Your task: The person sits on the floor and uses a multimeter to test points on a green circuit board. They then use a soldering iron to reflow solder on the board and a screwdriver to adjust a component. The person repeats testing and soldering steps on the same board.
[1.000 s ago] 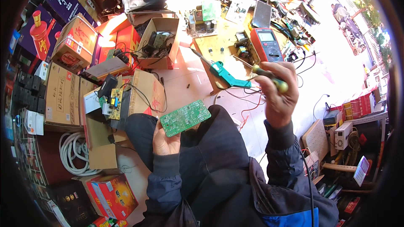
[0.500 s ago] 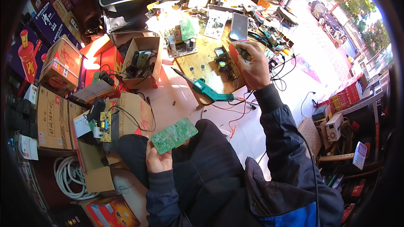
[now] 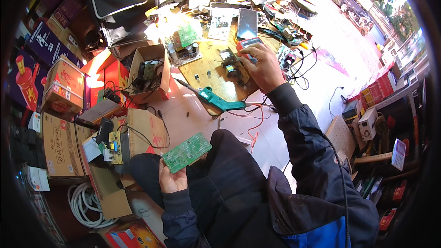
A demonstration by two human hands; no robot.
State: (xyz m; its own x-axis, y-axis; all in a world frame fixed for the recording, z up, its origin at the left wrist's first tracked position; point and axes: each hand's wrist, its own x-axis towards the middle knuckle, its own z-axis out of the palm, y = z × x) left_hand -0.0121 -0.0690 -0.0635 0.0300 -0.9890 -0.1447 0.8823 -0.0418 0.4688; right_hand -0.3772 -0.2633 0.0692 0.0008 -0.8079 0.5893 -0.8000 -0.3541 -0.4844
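Observation:
My left hand (image 3: 172, 179) is closed on the edge of a green circuit board (image 3: 187, 152) above my lap, its soldered face showing. Over the workbench (image 3: 209, 59), my right hand (image 3: 264, 68) grips a red-cased multimeter (image 3: 249, 44) whose grey display faces up. Below that hand lies a small circuit board with a yellow transformer (image 3: 231, 70). A teal soldering tool (image 3: 216, 99) rests across the near bench edge, its dark tip pointing left. Two small black components (image 3: 203, 75) lie on the wood nearby.
A black phone (image 3: 247, 23), a white board (image 3: 220, 23) and another green board (image 3: 189, 33) crowd the bench. Tangled cables (image 3: 298, 64) hang at its right. Cardboard boxes (image 3: 151, 71) stand at left, a coiled white hose (image 3: 87, 206) lower down. Shelves (image 3: 367, 133) line the right.
The multimeter in my right hand has tipped so its display shows, where before mainly its red side was visible. The view has shifted slightly. My left hand still holds the circuit board.

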